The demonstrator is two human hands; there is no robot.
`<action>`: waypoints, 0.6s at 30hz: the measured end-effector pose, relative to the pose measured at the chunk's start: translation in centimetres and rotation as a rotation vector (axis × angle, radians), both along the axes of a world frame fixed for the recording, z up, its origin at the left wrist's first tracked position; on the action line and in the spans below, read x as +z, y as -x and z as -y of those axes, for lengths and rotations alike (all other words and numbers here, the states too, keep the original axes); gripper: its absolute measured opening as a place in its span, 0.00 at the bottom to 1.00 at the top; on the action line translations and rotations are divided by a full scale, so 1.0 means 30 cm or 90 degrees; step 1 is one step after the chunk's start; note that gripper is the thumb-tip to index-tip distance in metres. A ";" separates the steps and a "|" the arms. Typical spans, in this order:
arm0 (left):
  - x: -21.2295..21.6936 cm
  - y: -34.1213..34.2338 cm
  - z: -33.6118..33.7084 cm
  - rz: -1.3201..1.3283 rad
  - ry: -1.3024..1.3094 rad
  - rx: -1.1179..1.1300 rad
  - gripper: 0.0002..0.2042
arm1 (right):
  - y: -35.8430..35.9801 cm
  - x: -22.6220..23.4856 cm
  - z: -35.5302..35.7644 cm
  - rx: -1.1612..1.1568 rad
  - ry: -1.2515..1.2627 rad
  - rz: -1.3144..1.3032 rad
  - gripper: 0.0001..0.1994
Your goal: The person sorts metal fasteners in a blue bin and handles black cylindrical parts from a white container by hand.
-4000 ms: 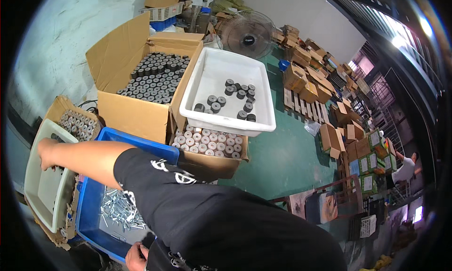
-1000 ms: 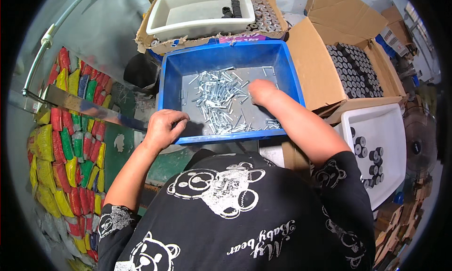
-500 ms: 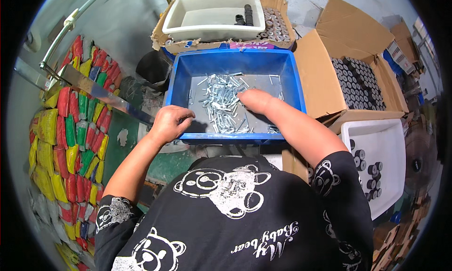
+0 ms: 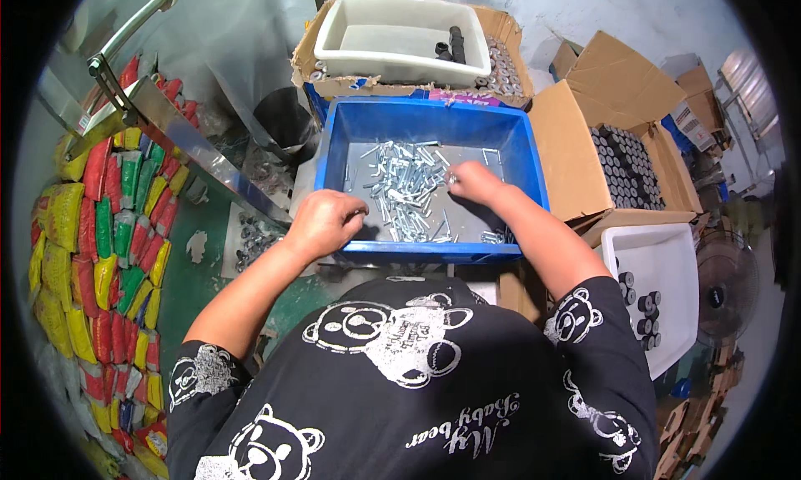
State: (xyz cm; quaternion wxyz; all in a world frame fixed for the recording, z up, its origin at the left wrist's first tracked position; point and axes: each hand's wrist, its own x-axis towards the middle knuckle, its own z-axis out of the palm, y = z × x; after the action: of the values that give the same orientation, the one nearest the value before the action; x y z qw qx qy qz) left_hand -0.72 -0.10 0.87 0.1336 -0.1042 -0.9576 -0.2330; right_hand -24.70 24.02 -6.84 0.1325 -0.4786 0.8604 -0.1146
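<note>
A blue plastic tray [image 4: 434, 106] in front of me holds a loose pile of shiny bent metal pins [image 4: 405, 180]. My right hand [image 4: 476, 184] is inside the tray at the right side of the pile. Its fingers are closed, with shiny metal pins showing at the fingertips. My left hand [image 4: 329, 220] is over the tray's near left corner, fingers curled and thumb against them. Whatever the left fingers hold, if anything, is hidden.
Behind the tray, a white tub [image 4: 400, 42] with black parts rests on a carton of cylindrical pieces. An open cardboard box [image 4: 559, 146] of similar pieces stands right, above another white tub [image 4: 672, 292]. Left are a metal bar [image 4: 192, 150] and stacked colourful bags [image 4: 108, 255].
The view has shifted, so the tray sits lower and farther right. My right hand has drawn a little away from the pile, and metal now shows at its fingertips. My left hand stays at the corner.
</note>
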 end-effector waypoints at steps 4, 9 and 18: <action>-0.010 -0.004 0.006 -0.016 -0.011 0.012 0.05 | 0.125 0.050 0.048 -0.255 0.098 0.125 0.11; -0.008 0.001 0.020 -0.015 -0.024 -0.014 0.05 | 0.130 -0.012 0.250 -0.253 -0.094 -0.081 0.11; -0.012 -0.004 0.042 -0.024 -0.077 -0.053 0.06 | 0.112 -0.029 0.296 -0.362 -0.213 -0.054 0.14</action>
State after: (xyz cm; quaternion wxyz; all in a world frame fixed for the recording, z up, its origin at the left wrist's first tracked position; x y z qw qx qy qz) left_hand -0.60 -1.36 0.51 0.1476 -0.1401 -0.9341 -0.2934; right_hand -28.07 15.14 -7.71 0.1360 -0.1953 0.9711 0.0164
